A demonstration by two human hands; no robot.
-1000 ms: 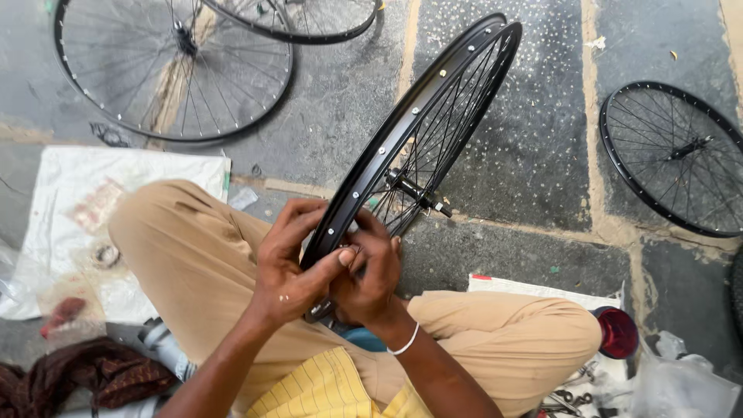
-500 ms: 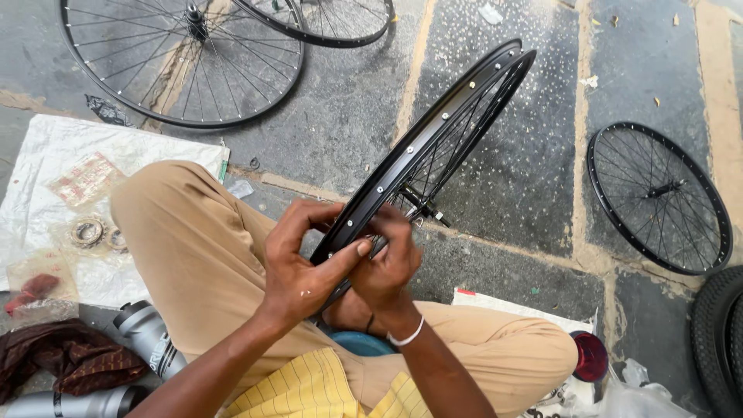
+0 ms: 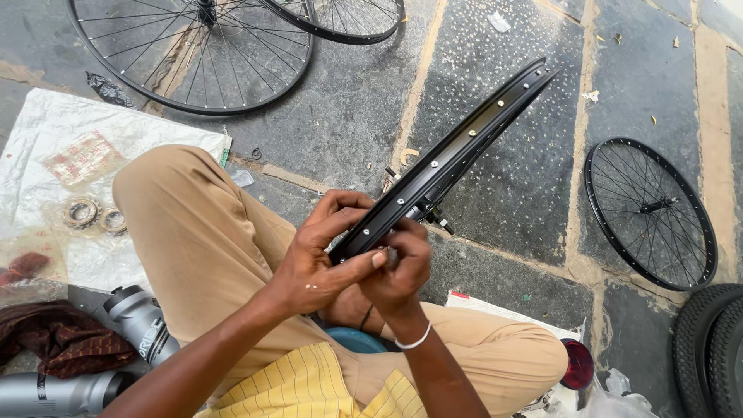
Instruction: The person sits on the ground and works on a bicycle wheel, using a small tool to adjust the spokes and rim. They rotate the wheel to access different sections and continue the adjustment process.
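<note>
Rim (image 3: 457,151) tilted flatter than before; left hand (image 3: 313,267), right hand (image 3: 398,271) both clasped on lower edge.

black wheel rim (image 3: 457,151) turned edge-on, right hand (image 3: 398,271) shifted under it

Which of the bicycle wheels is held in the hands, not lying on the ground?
The black rim seen edge-on, gripped by the left hand and right hand; the other wheels lie flat on the pavement.

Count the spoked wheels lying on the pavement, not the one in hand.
3: a large one at top left, another cut off by the top edge, a smaller one at right. More may lie outside the view.
</note>
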